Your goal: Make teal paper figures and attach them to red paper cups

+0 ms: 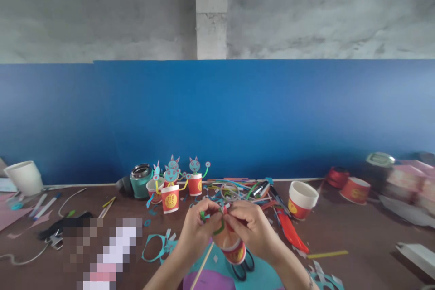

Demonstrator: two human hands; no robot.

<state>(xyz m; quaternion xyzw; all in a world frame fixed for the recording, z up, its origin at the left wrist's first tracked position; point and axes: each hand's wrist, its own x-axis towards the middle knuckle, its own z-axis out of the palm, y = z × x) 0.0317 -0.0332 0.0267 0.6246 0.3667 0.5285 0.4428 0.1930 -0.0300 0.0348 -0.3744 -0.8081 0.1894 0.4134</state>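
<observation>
My left hand (204,224) is closed, its fingers pinching a bent green pipe cleaner (220,227). Close beside it, my right hand (249,224) is closed too, fingertips meeting the left ones around a small red-and-white piece (224,209) that is too blurred to name. Directly below both hands is a red-and-white paper cup (234,253) with a yellow emblem. The fingers partly hide its opening. Black scissor handles (250,260) show beside the cup, over a teal paper sheet (263,276). A thin wooden stick (203,265) lies left of the cup.
Behind stand several cups with cat-faced figures (170,199) and a teal jar (141,186). Pens and pipe cleaners (231,190) are heaped at the back. To the right are stacked paper cups (302,199), a red packet (292,231) and a yellow strip (328,254). Cut teal scraps (152,248) lie left.
</observation>
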